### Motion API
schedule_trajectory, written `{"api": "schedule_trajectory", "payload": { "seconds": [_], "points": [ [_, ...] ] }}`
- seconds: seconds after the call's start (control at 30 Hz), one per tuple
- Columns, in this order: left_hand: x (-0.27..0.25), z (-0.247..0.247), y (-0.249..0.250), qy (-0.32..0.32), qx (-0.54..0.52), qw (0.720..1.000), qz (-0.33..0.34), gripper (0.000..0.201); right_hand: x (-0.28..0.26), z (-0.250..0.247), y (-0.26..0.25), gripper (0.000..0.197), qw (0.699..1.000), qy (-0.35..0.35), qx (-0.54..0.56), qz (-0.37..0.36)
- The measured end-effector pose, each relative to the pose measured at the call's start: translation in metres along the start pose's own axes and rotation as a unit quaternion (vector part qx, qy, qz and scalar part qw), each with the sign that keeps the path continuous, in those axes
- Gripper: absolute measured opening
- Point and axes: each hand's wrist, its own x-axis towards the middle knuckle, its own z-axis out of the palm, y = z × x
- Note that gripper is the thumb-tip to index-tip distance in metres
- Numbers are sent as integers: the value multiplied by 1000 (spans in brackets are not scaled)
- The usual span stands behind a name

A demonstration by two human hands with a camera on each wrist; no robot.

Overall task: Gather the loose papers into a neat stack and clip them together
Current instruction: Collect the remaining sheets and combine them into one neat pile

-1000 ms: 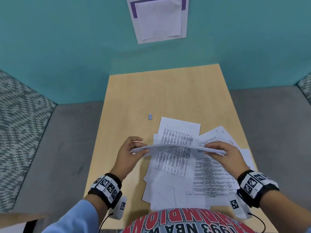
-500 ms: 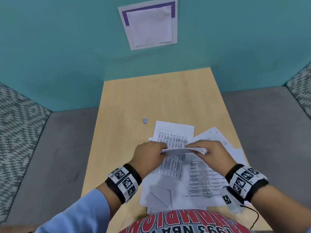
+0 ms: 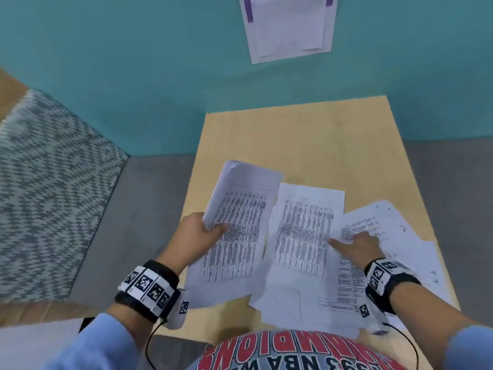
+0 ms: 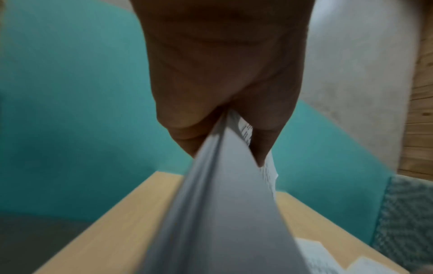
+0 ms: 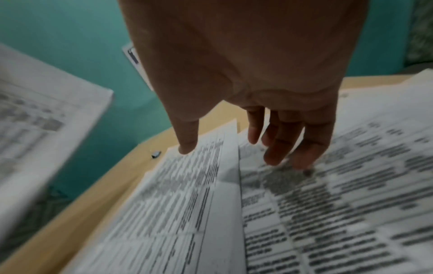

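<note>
My left hand pinches a bundle of printed papers by its left edge and holds it tilted above the table's left side; in the left wrist view the thumb and fingers clamp the sheets. My right hand lies with straight, spread fingers on the loose papers, its thumb on a table-printed sheet and its fingers over text sheets. A small binder clip lies on the wooden table just beyond that sheet; in the head view the held bundle hides it.
More loose sheets overlap near the table's front edge. A teal wall with a taped paper stands behind the table. Grey seats flank it, with a patterned cushion at the left.
My right hand has let go of the bundle and dropped onto the loose sheets. The left hand alone now holds the bundle, swung left and tilted up.
</note>
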Motion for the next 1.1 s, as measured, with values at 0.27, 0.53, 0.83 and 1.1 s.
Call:
{"api": "schedule_trajectory", "payload": {
  "seconds": [0.27, 0.53, 0.83, 1.1],
  "points": [
    [-33, -12, -66, 4, 3, 998, -59, 57, 20, 53, -34, 103, 993, 57, -93, 39],
    [-24, -8, -71, -9, -22, 999, -30, 57, -26, -18, -34, 22, 983, 0, 38, -181],
    [-20, 16, -34, -21, -1, 999, -34, 55, -15, -35, 64, 62, 903, 52, -394, -163],
    [-44, 29, -15, -20, 10, 999, -33, 53, 4, -13, 62, 121, 904, 13, -364, -222]
  ]
}}
